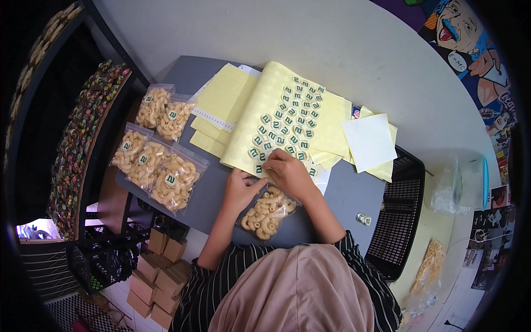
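Note:
A yellow backing sheet of round stickers (243,133) lies curled on the grey table, its stickers pale with a green mark. At its near edge my left hand (241,191) is closed on the sheet, some fingers hidden at the edge and the thumb pointing right. My right hand (289,172) pinches at a sticker in the sheet's lowest rows; the fingertips partly cover it. Just below both hands, between my forearms, lies a clear bag of curled, tube-shaped snacks (269,213). No sticker shows on that bag.
Several filled bags with stickers (170,180) stand at the table's left. More yellow sheets (224,97) and a white paper (369,143) lie around the sticker sheet. A small packet (363,219) sits near the right edge, beside a black crate (395,221). Cardboard boxes (160,279) are lower left.

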The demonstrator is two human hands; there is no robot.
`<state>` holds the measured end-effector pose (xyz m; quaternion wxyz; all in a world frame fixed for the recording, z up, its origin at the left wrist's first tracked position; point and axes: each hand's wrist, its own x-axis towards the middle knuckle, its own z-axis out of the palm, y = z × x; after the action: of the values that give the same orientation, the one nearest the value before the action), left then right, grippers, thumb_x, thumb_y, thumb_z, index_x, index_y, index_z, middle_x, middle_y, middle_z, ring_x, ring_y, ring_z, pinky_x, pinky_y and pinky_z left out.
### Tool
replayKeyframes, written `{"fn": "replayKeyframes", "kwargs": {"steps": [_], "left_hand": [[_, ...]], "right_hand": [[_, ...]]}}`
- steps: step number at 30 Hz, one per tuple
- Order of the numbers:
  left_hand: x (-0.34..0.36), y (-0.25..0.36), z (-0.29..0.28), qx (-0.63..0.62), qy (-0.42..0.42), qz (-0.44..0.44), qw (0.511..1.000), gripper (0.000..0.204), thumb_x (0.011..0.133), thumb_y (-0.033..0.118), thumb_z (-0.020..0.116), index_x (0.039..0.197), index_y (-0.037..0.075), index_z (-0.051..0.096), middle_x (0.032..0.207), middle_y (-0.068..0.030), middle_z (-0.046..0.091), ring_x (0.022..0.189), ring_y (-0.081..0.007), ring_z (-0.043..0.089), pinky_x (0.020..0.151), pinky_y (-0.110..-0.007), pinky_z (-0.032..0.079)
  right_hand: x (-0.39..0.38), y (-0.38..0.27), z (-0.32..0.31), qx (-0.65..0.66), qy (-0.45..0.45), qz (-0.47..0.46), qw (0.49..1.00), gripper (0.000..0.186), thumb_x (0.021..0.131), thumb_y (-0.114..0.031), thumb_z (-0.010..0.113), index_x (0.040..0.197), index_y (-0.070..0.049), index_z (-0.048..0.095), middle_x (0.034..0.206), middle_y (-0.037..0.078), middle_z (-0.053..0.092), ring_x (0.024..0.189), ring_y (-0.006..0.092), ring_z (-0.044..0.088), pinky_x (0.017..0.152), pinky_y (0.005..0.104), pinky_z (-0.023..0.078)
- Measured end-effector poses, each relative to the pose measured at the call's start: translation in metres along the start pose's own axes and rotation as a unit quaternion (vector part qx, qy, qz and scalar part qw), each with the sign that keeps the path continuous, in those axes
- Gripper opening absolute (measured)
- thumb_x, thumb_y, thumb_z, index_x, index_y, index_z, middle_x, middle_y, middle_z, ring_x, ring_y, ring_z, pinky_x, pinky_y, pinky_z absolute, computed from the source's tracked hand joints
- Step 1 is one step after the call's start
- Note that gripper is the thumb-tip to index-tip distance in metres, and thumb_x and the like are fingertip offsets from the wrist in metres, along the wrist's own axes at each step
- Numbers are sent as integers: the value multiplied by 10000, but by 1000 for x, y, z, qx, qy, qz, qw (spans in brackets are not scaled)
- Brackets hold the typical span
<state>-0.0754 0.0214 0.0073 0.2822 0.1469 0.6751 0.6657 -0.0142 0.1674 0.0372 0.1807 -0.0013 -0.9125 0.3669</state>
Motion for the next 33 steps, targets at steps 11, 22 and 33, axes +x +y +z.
{"fn": "replayKeyframes", "kwargs": {"steps": [11,22,33], "left_hand": [[4,-8,6,63,48,60,995,500,704,-9,666,1093,-85,361,814,-116,617,594,-53,548,488,-191,435],[6,-12,7,68,61,57,994,497,713,-3,662,1103,-77,364,937,-132,597,750,-95,589,564,-204,469],[6,-7,7,73,56,44,995,511,698,-10,656,1095,-92,346,933,-154,604,744,-125,609,587,-234,488]], "right_hand": [[11,6,-3,-37,-65,-63,995,93,723,-71,604,814,-54,598,839,77,530,697,259,571,613,348,461],[18,11,5,-54,-106,-97,988,118,763,-99,566,849,-22,544,848,121,457,692,295,529,607,360,436],[27,18,5,-64,-154,-132,977,129,770,-85,518,875,-14,496,878,131,431,733,295,533,617,375,452]]}}
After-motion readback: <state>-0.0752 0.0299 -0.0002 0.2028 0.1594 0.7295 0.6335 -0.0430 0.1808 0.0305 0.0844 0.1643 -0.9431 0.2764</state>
